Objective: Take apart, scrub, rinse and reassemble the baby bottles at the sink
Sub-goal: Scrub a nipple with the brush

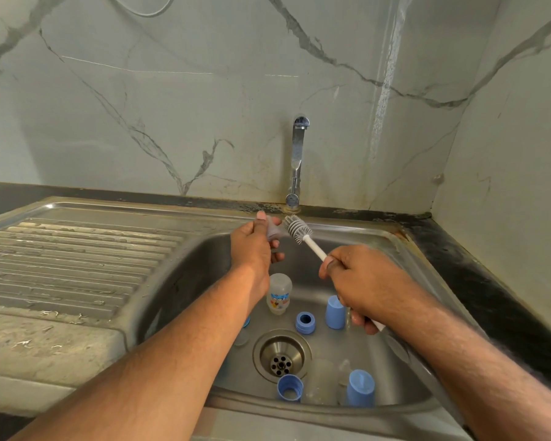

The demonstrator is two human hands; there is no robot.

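My left hand (254,246) holds a small clear silicone teat (273,230) above the back of the steel sink (178,275). My right hand (360,281) grips the white handle of a bottle brush whose grey bristle head (296,226) touches the teat. Down in the basin a clear bottle (279,293) with a printed picture lies on its side. Around the drain (282,354) sit a blue collar ring (305,322), a blue cap (335,312), another blue ring (289,388), another blue cap (360,389) and a clear bottle (320,381).
The tap (297,160) stands at the back of the sink, with no water visibly running. A ribbed, wet draining board (70,259) lies to the left. Dark countertop (490,281) runs along the right, with marble wall behind. Another blue part (246,322) peeks out beside my left forearm.
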